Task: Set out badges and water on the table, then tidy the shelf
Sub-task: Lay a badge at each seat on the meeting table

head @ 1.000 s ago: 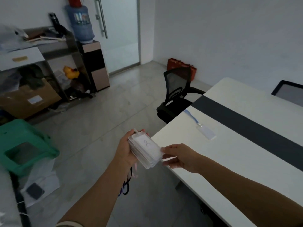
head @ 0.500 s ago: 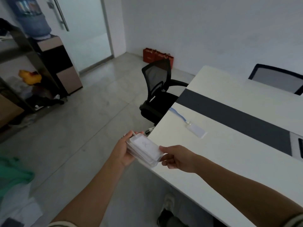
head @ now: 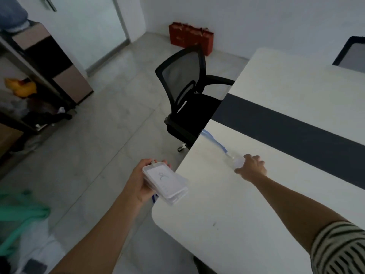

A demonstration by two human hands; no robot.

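Note:
My left hand (head: 138, 181) grips a stack of clear badge holders (head: 166, 181) just off the near corner of the white table (head: 246, 224); dark lanyards hang below the stack. One more badge (head: 238, 161) lies on the table with its blue lanyard (head: 214, 142) trailing back to the table edge. My right hand (head: 253, 167) reaches across the tabletop and its fingers curl down onto that single badge, hiding most of the card. No water bottles are in view.
A black mesh chair (head: 183, 82) stands at the table's left side, and a second chair (head: 351, 54) at the far right. Red bags (head: 191, 39) sit against the back wall. The cluttered shelf (head: 29, 91) and a brown cabinet (head: 59, 62) are at left, a green object (head: 21, 214) lower left.
My right hand left the stack and moved forward and right onto the badge lying on the table. The view swung right and closer to the table; my left hand kept the stack.

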